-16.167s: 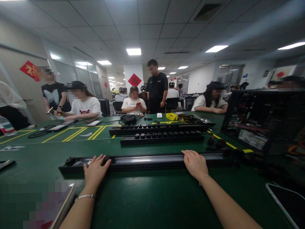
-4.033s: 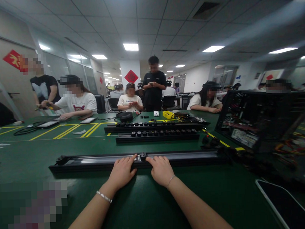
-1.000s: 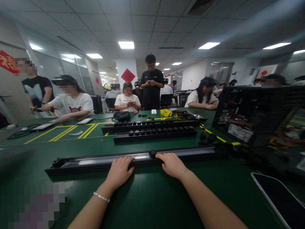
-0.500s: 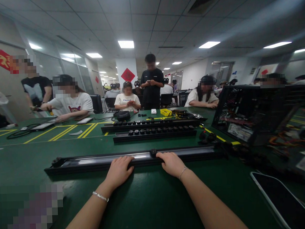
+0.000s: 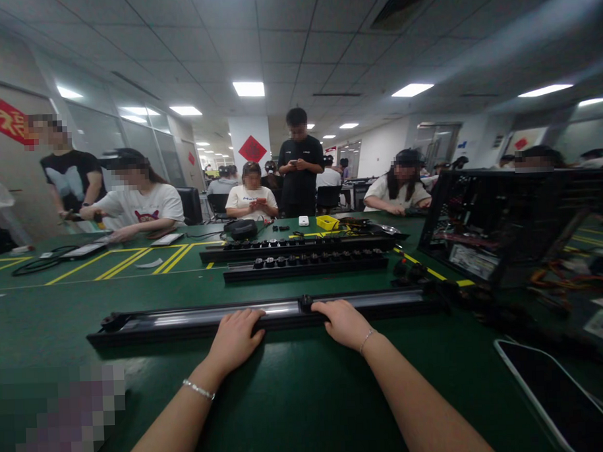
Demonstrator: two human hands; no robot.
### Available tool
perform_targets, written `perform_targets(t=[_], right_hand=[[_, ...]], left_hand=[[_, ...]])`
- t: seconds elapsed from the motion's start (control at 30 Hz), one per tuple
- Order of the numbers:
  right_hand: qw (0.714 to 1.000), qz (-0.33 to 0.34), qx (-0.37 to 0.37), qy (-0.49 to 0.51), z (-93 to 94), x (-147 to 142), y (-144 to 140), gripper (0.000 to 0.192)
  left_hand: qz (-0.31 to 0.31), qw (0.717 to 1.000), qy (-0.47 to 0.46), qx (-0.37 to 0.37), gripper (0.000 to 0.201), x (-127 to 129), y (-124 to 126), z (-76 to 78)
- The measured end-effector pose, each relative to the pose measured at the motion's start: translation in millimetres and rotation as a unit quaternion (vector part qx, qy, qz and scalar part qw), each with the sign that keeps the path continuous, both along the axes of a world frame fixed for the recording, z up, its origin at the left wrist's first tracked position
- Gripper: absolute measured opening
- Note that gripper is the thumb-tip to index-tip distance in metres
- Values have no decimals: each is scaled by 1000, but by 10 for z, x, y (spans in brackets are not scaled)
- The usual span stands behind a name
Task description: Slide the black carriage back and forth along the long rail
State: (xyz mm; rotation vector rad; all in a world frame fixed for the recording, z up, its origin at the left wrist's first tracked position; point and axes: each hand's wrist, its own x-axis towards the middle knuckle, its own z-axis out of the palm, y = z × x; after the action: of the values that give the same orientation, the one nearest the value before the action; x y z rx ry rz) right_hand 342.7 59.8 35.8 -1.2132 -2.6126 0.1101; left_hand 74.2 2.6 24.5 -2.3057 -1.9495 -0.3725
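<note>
A long black rail (image 5: 186,320) with a shiny inner channel lies across the green table in front of me. My left hand (image 5: 235,340) rests on its near edge, fingers curled over the rim. My right hand (image 5: 343,323) sits on the rail a little to the right, fingertips touching a small black slider (image 5: 305,302) set in the channel. Both wrists wear thin bracelets.
Two more black rails (image 5: 305,264) filled with several black sliders lie farther back. An open computer case (image 5: 509,225) stands at the right, a dark tablet (image 5: 559,392) at the near right. Several people sit or stand around the far side. A yellow box (image 5: 327,222) sits beyond.
The slider has travelled along the rail from its left end to right of the middle, with my hands following. Over the last second my right hand and the slider barely shifted.
</note>
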Motion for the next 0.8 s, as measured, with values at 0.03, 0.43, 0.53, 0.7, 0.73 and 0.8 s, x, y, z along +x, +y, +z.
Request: perform_targets(t=[0.03,0.43,0.53,0.7,0.73,0.8], right_hand=[[1000,-4,1,-5,-2,9,2,50],[1000,0,-22,18,15,84,30,50],[1000,0,-23,17,29,77,21,47],[999,-3,-23,25,32,71,25,43],[999,-2,-22,26,29,73,28,43],[1000,-1,-16,25,22,83,31,43]], left_hand=[[0,1000,0,1,37,1,1,1],[-5,1000,-1,12,36,-5,4,-15],[-4,1000,0,10,36,-7,3,-12],[-2,1000,-1,9,36,-11,4,-11],[-2,1000,-1,8,36,-12,5,-13],[-1,1000,1,6,37,-13,9,-15]])
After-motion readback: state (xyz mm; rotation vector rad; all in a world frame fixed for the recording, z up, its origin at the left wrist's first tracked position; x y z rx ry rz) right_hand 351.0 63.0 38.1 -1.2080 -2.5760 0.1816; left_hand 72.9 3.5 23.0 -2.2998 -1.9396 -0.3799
